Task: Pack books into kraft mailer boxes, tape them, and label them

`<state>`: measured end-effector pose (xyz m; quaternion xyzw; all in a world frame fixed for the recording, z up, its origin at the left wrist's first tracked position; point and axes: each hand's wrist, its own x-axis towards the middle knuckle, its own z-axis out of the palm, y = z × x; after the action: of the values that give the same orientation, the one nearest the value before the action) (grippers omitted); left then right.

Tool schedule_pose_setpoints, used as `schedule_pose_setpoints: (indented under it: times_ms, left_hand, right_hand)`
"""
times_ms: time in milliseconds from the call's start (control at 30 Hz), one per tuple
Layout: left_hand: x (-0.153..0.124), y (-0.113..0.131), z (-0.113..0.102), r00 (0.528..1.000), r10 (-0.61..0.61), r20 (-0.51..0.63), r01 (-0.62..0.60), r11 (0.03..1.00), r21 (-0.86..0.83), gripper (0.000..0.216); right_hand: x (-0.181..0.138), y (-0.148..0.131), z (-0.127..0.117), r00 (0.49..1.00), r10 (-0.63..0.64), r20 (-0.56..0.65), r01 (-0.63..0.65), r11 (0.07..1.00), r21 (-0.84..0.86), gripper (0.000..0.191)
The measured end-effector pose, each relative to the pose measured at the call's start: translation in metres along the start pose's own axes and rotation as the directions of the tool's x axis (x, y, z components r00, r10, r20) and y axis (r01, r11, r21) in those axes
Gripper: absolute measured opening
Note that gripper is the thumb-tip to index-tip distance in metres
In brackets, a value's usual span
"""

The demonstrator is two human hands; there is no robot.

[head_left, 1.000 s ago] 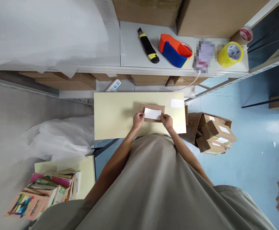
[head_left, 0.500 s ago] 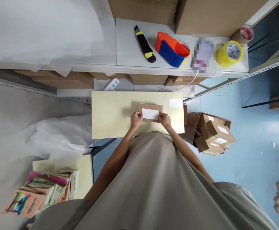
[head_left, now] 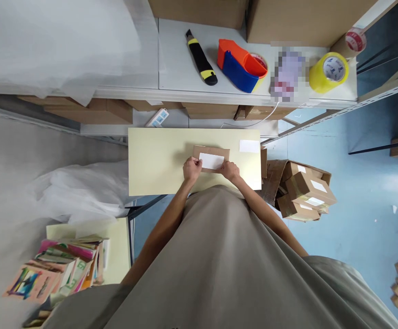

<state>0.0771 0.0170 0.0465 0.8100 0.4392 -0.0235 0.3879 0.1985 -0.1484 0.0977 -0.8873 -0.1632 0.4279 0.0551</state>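
Observation:
A small cardboard box (head_left: 212, 150) lies on the pale yellow table (head_left: 158, 160) in front of me. Over its top is a blank-looking white label (head_left: 212, 161). My left hand (head_left: 192, 169) is closed, pinching the label's left end between thumb and finger. At the right end, my right hand (head_left: 230, 171) is closed with its fingertips on the label's edge. I cannot tell how much of the label touches the cardboard. Another white label (head_left: 248, 146) lies flat near the table's right end.
Beyond the table, a shelf holds a utility knife (head_left: 201, 58), an orange-and-blue tape dispenser (head_left: 242, 66), a yellow tape roll (head_left: 329, 73) and a blurred-out item. An open carton (head_left: 276, 180) of labelled boxes stands right. Magazines (head_left: 72, 265) are piled lower left.
My view has shifted slightly. The right hand's fingers have curled further in over the label's right end. The left hand keeps its pinch, and the box stays in place.

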Motion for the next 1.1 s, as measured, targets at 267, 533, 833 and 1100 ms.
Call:
schedule_pose_setpoints:
  times_ms: [267,533,833,1100]
  left_hand:
    - [0.0,-0.008,0.0,0.999,0.04,0.0,-0.04,0.999,-0.027,0.013]
    - [-0.001,-0.01,-0.002,0.999,0.035,0.028,-0.033,0.995,-0.098,0.006]
    - [-0.013,-0.006,-0.004,0.999,-0.048,0.001,0.047,0.996,-0.082,0.006]
    - [-0.008,-0.013,-0.008,0.987,-0.142,0.072,0.153,0.967,-0.204,0.023]
  right_hand:
    - [0.029,-0.026,-0.019,0.992,0.029,-0.125,-0.025,0.999,0.038,0.033]
    - [0.027,-0.058,0.003,0.99,-0.141,0.025,0.143,0.985,-0.094,0.033]
    - [0.042,-0.082,0.0,0.993,-0.118,-0.022,0.117,0.991,-0.068,0.055]
    - [0.046,-0.079,-0.004,0.978,-0.157,0.135,0.165,0.985,-0.049,0.036]
